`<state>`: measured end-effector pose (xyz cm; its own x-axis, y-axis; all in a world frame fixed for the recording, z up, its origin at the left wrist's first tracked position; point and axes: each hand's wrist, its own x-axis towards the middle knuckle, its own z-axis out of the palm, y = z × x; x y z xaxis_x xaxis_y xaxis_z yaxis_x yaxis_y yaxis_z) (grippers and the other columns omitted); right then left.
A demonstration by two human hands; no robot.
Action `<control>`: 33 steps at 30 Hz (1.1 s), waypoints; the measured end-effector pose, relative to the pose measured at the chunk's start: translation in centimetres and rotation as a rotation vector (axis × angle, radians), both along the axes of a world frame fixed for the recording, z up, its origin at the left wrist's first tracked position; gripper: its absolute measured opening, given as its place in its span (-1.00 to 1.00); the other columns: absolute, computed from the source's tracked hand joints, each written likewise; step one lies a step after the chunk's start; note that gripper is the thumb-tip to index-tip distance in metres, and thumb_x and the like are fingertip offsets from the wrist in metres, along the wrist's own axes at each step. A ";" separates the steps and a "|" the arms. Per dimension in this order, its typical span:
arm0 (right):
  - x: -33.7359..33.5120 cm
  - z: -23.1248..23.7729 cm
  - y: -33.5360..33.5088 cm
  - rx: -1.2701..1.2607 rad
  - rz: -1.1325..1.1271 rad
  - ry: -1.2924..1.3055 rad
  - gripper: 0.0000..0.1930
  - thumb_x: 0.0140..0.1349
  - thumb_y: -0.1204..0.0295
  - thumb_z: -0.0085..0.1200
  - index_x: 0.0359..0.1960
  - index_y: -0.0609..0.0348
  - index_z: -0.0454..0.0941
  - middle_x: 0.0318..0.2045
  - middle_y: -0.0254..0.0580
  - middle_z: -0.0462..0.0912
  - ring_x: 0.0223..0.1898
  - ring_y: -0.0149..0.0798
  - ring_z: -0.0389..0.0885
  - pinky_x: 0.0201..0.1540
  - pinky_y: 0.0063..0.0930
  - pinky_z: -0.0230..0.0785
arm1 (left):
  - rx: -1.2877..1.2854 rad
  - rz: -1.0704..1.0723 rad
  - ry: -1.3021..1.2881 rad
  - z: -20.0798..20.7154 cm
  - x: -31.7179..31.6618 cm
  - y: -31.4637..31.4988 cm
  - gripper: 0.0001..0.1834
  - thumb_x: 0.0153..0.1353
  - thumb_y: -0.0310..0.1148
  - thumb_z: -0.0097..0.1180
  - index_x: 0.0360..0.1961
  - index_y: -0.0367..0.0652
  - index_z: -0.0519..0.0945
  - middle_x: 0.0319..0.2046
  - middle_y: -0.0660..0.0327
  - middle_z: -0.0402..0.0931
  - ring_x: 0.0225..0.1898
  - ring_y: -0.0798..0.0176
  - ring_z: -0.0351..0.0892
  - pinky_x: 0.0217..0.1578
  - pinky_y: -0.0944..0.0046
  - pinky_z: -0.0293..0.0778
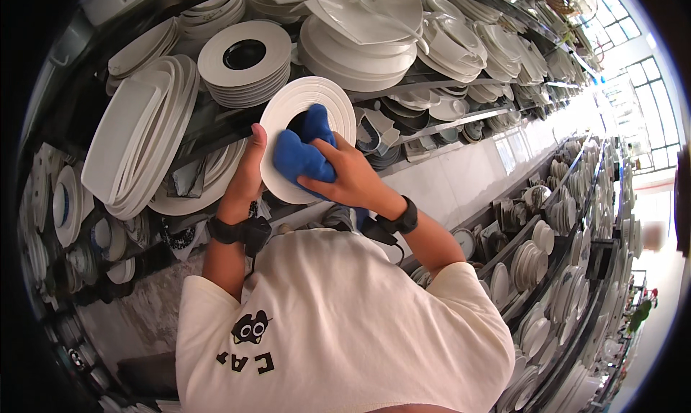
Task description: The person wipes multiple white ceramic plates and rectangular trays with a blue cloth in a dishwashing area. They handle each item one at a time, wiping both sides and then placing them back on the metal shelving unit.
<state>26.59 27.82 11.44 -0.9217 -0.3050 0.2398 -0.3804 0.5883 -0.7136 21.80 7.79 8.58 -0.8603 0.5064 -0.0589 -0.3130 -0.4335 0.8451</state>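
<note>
A round white plate [317,93] with a ridged wide rim and a black centre is held up in front of me, tilted. My left hand [248,165] grips its left edge, thumb up along the rim. My right hand [349,172] presses a bunched blue cloth [302,154] onto the face of the plate, covering much of the black centre. Just beyond, a stack of matching plates [245,57] with black centres sits on the shelf.
To the left lean long white oval platters [137,132]. A tall pile of white dishes [360,46] stands behind the held plate. Shelves of stacked crockery [529,262] line the right side, across a pale aisle floor [432,190]. Lower shelves on the left hold more bowls and plates.
</note>
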 end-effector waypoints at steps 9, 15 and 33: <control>-0.6 -1.7 0.5 0.418 -0.422 0.281 -0.53 -0.19 0.33 0.36 -0.14 0.04 0.56 -0.24 0.02 0.40 -0.22 0.08 0.51 -0.33 -0.17 0.46 | -0.388 0.046 0.464 1.0 1.4 0.7 -0.23 0.47 0.16 -0.40 0.40 -0.30 0.12 0.30 0.06 0.24 0.33 0.21 0.17 0.33 0.21 0.06; -1.2 -0.9 -0.6 0.135 -0.046 0.241 -0.53 -0.19 0.41 0.34 -0.12 0.03 0.60 -0.25 0.01 0.41 -0.26 0.10 0.50 -0.24 -0.16 0.41 | -0.126 -0.007 0.227 0.4 0.0 -0.9 -0.26 0.47 0.14 -0.35 0.36 -0.33 0.21 0.25 0.06 0.32 0.28 0.21 0.28 0.28 0.20 0.19; -3.5 3.5 -0.9 0.057 0.038 0.211 -0.06 -0.21 0.24 0.51 0.28 -0.08 0.25 0.13 0.10 0.40 0.07 0.12 0.50 0.11 -0.15 0.40 | -0.256 -0.134 0.243 0.9 1.3 -3.6 -0.34 0.44 -0.02 -0.11 0.36 -0.32 0.22 0.24 0.09 0.34 0.27 0.25 0.30 0.28 0.26 0.15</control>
